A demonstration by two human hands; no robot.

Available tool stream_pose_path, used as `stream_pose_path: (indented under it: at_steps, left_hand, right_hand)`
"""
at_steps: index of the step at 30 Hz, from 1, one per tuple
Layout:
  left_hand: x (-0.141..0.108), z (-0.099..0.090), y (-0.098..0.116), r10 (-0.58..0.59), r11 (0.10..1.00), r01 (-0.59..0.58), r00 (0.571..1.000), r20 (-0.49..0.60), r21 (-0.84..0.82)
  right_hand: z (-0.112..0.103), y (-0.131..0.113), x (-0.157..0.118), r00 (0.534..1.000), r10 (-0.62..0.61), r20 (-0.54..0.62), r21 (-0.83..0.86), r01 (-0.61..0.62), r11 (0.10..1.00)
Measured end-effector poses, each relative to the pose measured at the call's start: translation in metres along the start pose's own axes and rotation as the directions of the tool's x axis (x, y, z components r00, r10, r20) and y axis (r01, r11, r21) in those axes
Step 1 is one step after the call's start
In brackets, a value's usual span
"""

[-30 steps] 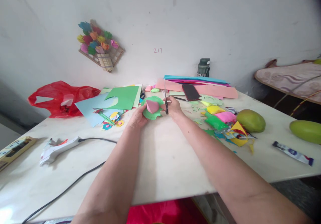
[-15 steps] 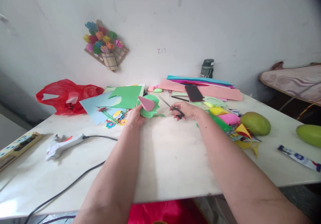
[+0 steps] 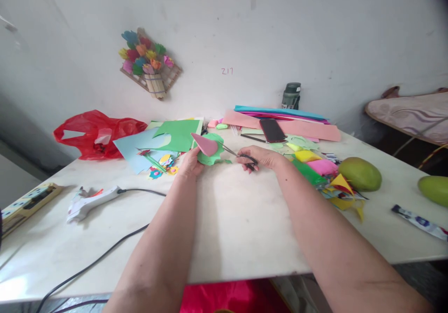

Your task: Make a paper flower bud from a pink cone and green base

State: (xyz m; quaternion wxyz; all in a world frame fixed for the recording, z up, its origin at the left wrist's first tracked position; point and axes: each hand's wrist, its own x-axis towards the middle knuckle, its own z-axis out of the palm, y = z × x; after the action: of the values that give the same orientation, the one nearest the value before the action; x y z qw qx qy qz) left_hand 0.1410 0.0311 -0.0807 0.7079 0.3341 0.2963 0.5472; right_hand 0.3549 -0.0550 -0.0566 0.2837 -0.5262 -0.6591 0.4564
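Over the counter (image 3: 238,238), L hand (image 3: 190,164) has the green disc (image 3: 212,160) w/ pink cone (image 3: 206,145), R hand (image 3: 261,156) gripping scissors (image 3: 229,150) angled L at disc's R edge, contact idk.

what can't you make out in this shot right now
Head view: parts of the scissors handles, hidden by the right hand.
Head view: some fingers of the left hand, behind the scalloped green paper.
Head view: the power strip, cut off by the left edge.
Head view: the tube's lettering, too small and blurred.
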Motion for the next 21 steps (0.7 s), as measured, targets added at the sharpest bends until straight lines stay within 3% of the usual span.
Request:
stream_pose_path:
  at_steps: [21]
  left_hand:
    - [-0.0020,0.0048,-0.0017,-0.025,0.999,0.024,1.000,-0.016,-0.033]
  right_hand:
    - [0.0089,-0.0059,0.0057,1.000,0.011,0.024,0.015,-0.011,1.000]
